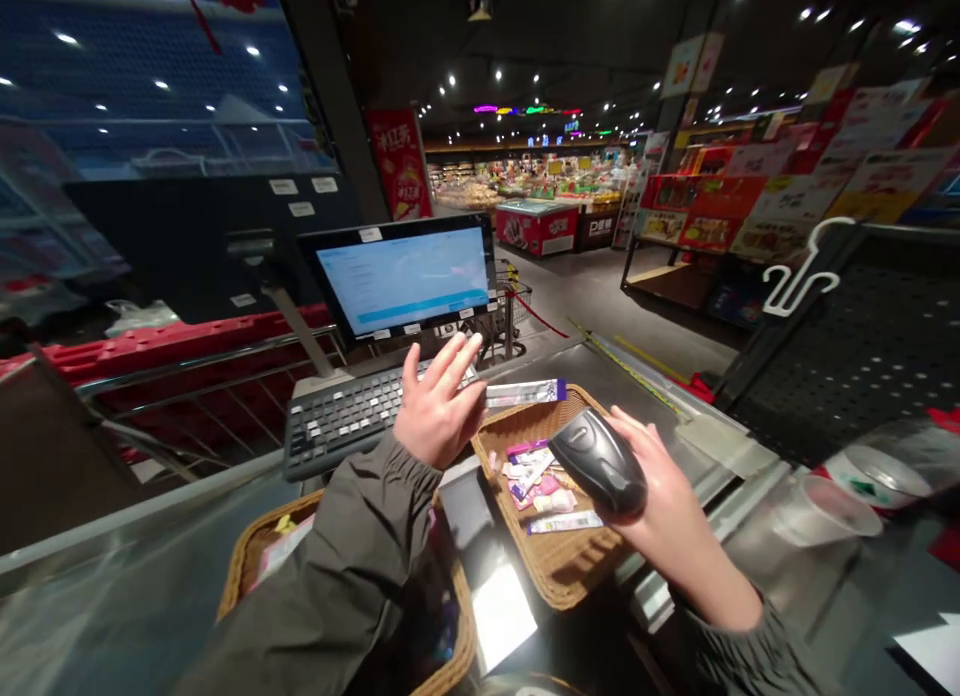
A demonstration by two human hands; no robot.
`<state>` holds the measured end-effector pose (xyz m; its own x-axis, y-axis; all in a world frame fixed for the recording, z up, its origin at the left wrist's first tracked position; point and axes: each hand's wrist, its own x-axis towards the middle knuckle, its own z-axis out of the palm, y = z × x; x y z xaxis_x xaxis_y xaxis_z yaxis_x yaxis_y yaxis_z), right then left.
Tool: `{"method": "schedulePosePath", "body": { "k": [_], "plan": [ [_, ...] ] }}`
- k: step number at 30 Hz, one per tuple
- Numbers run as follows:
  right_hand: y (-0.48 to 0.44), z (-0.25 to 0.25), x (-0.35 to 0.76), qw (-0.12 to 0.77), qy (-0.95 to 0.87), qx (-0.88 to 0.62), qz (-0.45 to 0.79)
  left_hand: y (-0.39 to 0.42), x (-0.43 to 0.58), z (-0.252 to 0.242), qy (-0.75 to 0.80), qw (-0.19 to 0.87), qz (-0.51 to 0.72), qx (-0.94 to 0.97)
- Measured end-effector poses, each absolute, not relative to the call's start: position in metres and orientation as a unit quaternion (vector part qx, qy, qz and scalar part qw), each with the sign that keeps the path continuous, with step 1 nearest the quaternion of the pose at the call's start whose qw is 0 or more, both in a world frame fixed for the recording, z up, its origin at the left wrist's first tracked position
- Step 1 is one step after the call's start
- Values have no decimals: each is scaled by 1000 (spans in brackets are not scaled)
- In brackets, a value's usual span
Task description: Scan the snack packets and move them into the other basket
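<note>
My left hand [439, 401] reaches over the right end of a grey keyboard [345, 416], fingers together, pinching a long thin silver and purple packet [525, 392] that sticks out to the right. My right hand [652, 486] grips a dark handheld barcode scanner [600, 461] above a wicker basket [566, 566] holding several small pink and white sachets [536, 476]. A lit monitor [405, 276] stands behind the keyboard.
A second wicker basket [244, 566] sits under my left sleeve at the counter's near edge. Clear plastic cups [825, 511] stand at the right beside a black perforated panel [862, 346]. Red rails [165, 351] run at the left. Shop aisles and shelves lie beyond.
</note>
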<state>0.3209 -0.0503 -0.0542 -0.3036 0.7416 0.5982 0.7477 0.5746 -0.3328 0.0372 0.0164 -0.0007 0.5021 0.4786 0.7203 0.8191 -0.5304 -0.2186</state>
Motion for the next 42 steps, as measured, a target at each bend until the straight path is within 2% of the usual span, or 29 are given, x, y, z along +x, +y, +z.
{"method": "schedulePosePath", "body": {
  "k": [5,18,42],
  "plan": [
    [-64,-38,292,370,-826,-424,-29,-6,-3,12,-413,323,-335,-783],
    [-83,-29,237,341,-862,-374,-13,-52,-64,20,-463,338,-337,-747],
    [-89,-31,206,322,-871,-370,29,-83,-110,-5,-530,272,-284,-751]
  ]
}}
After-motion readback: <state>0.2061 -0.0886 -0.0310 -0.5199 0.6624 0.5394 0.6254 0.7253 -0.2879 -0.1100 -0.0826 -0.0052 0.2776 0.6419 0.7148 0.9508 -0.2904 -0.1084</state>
